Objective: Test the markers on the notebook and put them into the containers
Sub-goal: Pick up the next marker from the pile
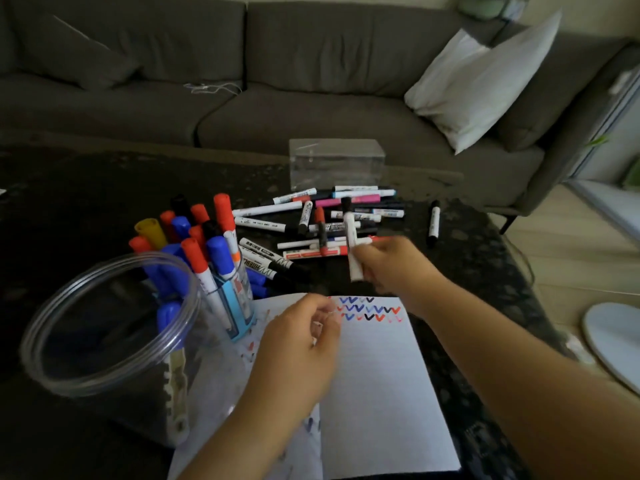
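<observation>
Holding a white-barrelled marker (pixel 352 244) upright, the person's right hand (pixel 388 265) has its fingers curled around the lower barrel, black cap pointing up. It hovers above the far edge of an open notebook (pixel 377 382), between the page and a loose heap of markers (pixel 329 220) lying flat on the dark table (pixel 69 202) — likely the ones not yet tested. One more marker (pixel 434 221) lies alone to the right of the heap.

The left hand (pixel 298 348) hangs over the notebook's upper left area, fingers loosely bent; motion blur hides whether it pinches anything, so I cannot tell its grip. It seems placed either to steady the page or to pull off the cap.

Rows of small zigzag test marks (pixel 367 309) in blue, red and black run across the top of the page, leaving most of the sheet blank below for more tests.

To the left, a small clear cup (pixel 228 306) stands packed with capped markers, red, blue, black and one yellow, caps up — probably the ones that passed. Just in front of it stands a large clear round jar (pixel 104 323). A clear rectangular box (pixel 336 162) sits beyond the heap, apparently empty. A grey sofa (pixel 207 81) with a pale cushion (pixel 485 81) fills the background.
</observation>
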